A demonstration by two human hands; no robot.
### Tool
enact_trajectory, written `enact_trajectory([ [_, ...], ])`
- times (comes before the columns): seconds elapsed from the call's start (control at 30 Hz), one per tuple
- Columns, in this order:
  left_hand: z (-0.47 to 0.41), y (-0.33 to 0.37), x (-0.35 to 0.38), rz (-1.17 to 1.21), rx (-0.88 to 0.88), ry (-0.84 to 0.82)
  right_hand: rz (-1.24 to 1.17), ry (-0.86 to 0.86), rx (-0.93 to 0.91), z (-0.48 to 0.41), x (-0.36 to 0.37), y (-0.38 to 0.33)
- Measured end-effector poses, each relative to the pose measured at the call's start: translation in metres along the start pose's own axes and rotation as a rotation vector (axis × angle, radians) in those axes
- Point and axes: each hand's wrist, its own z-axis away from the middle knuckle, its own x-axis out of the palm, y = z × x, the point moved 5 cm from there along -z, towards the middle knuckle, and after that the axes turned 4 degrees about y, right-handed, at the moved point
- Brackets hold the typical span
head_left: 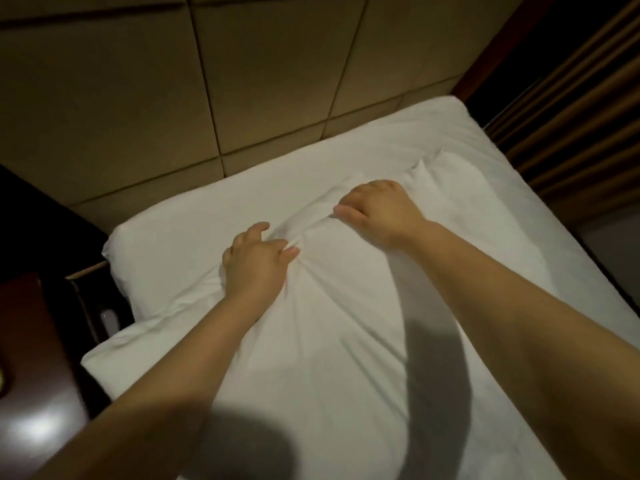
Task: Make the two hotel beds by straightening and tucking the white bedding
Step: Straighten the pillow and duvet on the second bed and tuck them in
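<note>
A bed with white bedding point(339, 323) fills the middle of the head view, its head end against a padded wall. A raised ridge of the white duvet point(308, 226) runs between my two hands near the head of the bed. My left hand point(256, 261) grips the left end of that ridge, fingers curled into the fabric. My right hand point(377, 206) holds the right end, thumb and fingers pinching the fold. Both forearms reach forward over the bed. A flat white sheet point(173, 216) lies beyond the duvet up to the wall.
A beige padded headboard wall point(173, 91) stands behind the bed. A dark wooden nightstand point(34, 341) sits at the left edge. Brown curtains point(581, 116) hang at the right, with a narrow strip of floor point(613, 237) beside the bed.
</note>
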Motion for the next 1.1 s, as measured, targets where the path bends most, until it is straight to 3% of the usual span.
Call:
enact_trajectory([
  [0.17,-0.027,-0.034,0.051,-0.057,-0.038,-0.235,0.054,-0.19,-0.141,-0.035,0.062,-0.017],
  [0.27,-0.026,-0.041,0.073,0.027,0.01,-0.415,0.043,-0.274,-0.274,-0.051,0.091,-0.044],
  [0.47,-0.016,-0.032,0.097,0.163,0.042,-0.603,0.025,-0.676,-0.199,-0.084,0.166,-0.062],
  [0.6,-0.015,-0.026,0.104,0.226,0.021,-0.535,0.134,-0.903,-0.133,-0.076,0.208,-0.036],
  [0.7,-0.016,-0.035,0.112,0.177,0.104,-0.32,0.105,-0.938,-0.103,-0.075,0.214,-0.031],
  [0.77,-0.018,-0.053,0.117,0.068,0.066,-0.152,0.072,-0.934,-0.077,-0.074,0.211,-0.035],
  [0.83,-0.019,-0.07,0.126,0.024,-0.021,-0.099,-0.032,-0.923,-0.024,-0.074,0.201,-0.04],
  [0.9,-0.021,-0.081,0.135,0.066,-0.098,-0.066,-0.281,-0.913,0.017,-0.072,0.182,-0.044],
  [0.97,-0.026,-0.087,0.14,0.161,-0.227,-0.094,-0.448,-0.999,-0.016,-0.065,0.158,-0.044],
  [1.03,-0.029,-0.094,0.15,0.227,-0.353,-0.199,-0.202,-1.126,-0.214,-0.051,0.149,-0.037],
  [1.1,-0.032,-0.097,0.153,0.212,-0.402,-0.278,0.112,-1.136,-0.342,-0.051,0.16,-0.03],
])
